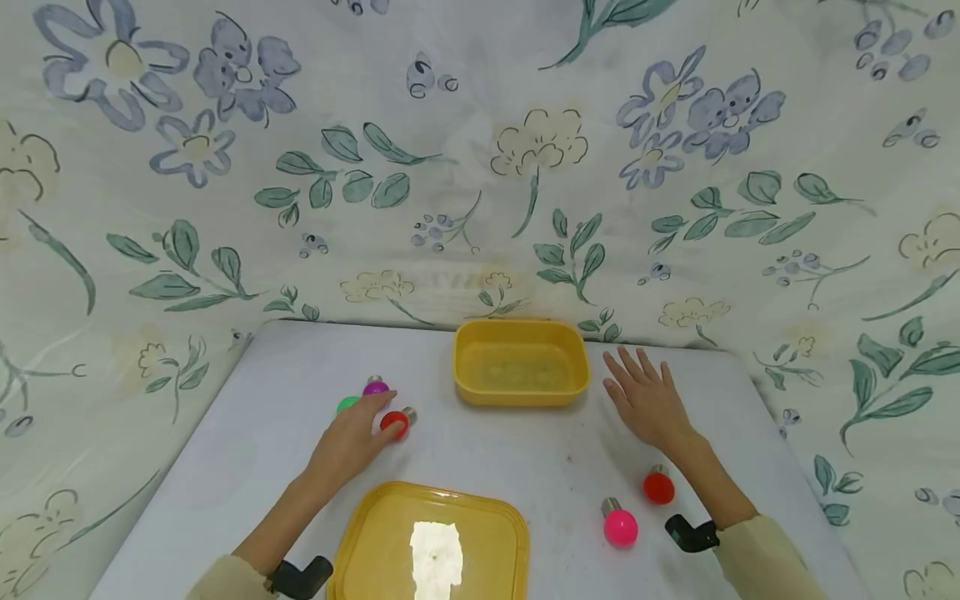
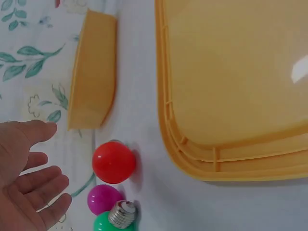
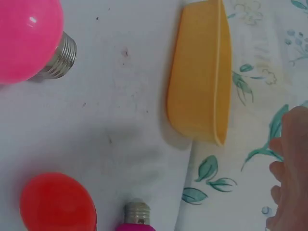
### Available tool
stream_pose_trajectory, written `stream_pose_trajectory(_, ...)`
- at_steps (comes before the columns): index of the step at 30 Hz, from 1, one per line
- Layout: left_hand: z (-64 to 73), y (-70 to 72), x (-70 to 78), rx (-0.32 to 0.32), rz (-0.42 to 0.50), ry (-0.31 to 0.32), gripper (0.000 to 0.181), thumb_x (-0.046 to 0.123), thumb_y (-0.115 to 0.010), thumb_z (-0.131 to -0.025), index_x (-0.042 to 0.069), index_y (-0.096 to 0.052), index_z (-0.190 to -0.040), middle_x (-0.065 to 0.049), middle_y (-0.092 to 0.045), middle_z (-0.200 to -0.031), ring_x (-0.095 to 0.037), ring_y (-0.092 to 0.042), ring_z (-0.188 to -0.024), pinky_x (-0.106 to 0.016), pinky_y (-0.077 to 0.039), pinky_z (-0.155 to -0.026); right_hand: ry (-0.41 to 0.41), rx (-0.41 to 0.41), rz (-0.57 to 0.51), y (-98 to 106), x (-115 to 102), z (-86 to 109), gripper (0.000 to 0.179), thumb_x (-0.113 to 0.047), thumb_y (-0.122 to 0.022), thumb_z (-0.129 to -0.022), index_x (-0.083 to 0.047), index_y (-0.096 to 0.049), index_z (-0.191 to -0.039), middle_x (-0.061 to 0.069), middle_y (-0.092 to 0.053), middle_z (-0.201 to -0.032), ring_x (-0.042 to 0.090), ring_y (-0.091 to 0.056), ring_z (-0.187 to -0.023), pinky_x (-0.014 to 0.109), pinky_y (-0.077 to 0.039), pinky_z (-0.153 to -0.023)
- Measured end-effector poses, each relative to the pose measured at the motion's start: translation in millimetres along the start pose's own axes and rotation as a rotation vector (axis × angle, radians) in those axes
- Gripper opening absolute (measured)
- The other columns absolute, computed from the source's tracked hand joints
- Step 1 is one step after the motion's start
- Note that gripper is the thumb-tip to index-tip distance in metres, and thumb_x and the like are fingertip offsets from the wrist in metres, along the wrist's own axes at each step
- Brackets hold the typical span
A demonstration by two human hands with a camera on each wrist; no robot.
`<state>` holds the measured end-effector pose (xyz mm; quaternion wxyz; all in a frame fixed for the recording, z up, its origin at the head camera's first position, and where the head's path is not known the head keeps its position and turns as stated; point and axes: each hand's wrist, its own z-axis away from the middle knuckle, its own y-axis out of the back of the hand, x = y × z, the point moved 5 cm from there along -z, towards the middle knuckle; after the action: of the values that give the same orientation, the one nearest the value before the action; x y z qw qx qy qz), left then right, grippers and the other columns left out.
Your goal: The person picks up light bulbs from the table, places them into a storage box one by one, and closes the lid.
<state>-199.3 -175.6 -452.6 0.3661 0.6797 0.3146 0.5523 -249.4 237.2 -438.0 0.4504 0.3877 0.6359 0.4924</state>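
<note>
My left hand [image 1: 347, 443] hovers over a small group of bulbs on the left, its fingers loosely spread and holding nothing. Around it are a red bulb [image 1: 393, 427], a purple bulb [image 1: 376, 387] and a green bulb [image 1: 347, 405], partly covered by the hand in the head view. My right hand [image 1: 649, 407] is stretched out, palm down, just right of the yellow container [image 1: 521, 398]. Below its wrist lie another red bulb [image 1: 659, 488] and a pink bulb [image 1: 621, 528]. A second purple bulb [image 3: 135, 227] peeks in at the bottom of the right wrist view.
A yellow lid [image 1: 375, 533] lies at the front of the white table [image 1: 465, 450], cut off by the head view's lower edge. The open container stands at the table's back edge, against a floral cloth [image 1: 465, 250].
</note>
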Motion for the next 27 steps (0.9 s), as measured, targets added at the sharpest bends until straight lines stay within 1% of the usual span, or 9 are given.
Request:
stream_pose_trajectory(3,5.0,-3.7,-2.9,0.019,0.034,-0.002,0.052,0.015,-0.074,-0.091,-0.004,-0.056,-0.135,-0.025,-0.060,-0.131,-0.044,-0.055,-0.121,-0.055,-0.050,-0.093,-0.006,-0.028,-0.008,-5,-1,-9.1,0.055,-0.036,-0.035,-0.109,-0.010,-0.032,-0.157,0.020,-0.027,-0.160,0.044,-0.014,-0.148,0.066,-0.006,-0.114)
stream_pose_trajectory(5,7.1,-6.0,-5.0,0.032,0.051,0.000,0.052,0.014,-0.075,-0.090,-0.005,-0.057,-0.134,-0.025,-0.061,-0.128,-0.042,-0.058,-0.116,-0.054,-0.052,-0.090,-0.004,-0.038,0.007,-10,0,-15.7,0.055,-0.035,-0.034,-0.109,-0.008,-0.031,-0.157,0.020,-0.027,-0.160,0.044,-0.015,-0.148,0.065,-0.008,-0.115)
stream_pose_trajectory(10,9.0,-10.0,-9.4,0.069,0.058,0.000,0.049,0.012,-0.078,-0.087,-0.005,-0.060,-0.130,-0.024,-0.065,-0.119,-0.039,-0.062,-0.106,-0.051,-0.055,-0.085,-0.006,-0.055,0.041,-23,4,-33.5,0.056,-0.032,-0.035,-0.109,-0.003,-0.029,-0.156,0.021,-0.026,-0.160,0.043,-0.017,-0.147,0.062,-0.012,-0.116)
stream_pose_trajectory(13,8.5,-12.7,-12.3,0.085,0.059,0.001,0.047,0.010,-0.079,-0.086,-0.006,-0.062,-0.127,-0.023,-0.066,-0.117,-0.039,-0.063,-0.105,-0.050,-0.055,-0.085,-0.014,-0.074,0.046,-29,7,-43.2,0.056,-0.032,-0.034,-0.110,-0.002,-0.028,-0.156,0.019,-0.025,-0.161,0.042,-0.016,-0.148,0.061,-0.012,-0.116)
stream_pose_trajectory(18,7.6,-17.0,-16.7,0.089,0.063,0.015,0.046,0.009,-0.079,-0.086,-0.006,-0.063,-0.126,-0.024,-0.066,-0.117,-0.039,-0.063,-0.106,-0.050,-0.055,-0.086,-0.027,-0.119,0.049,-38,8,-55.1,0.056,-0.033,-0.029,-0.110,-0.002,-0.026,-0.157,0.019,-0.022,-0.162,0.041,-0.014,-0.149,0.062,-0.008,-0.116)
stream_pose_trajectory(27,7.0,-16.6,-15.5,0.097,0.057,0.016,0.045,0.007,-0.079,-0.085,-0.007,-0.063,-0.125,-0.024,-0.066,-0.116,-0.039,-0.062,-0.105,-0.050,-0.055,-0.086,-0.065,-0.161,0.074,-55,12,-67.2,0.058,-0.035,-0.026,-0.110,-0.003,-0.017,-0.159,0.017,-0.019,-0.163,0.039,-0.009,-0.150,0.060,-0.004,-0.117)
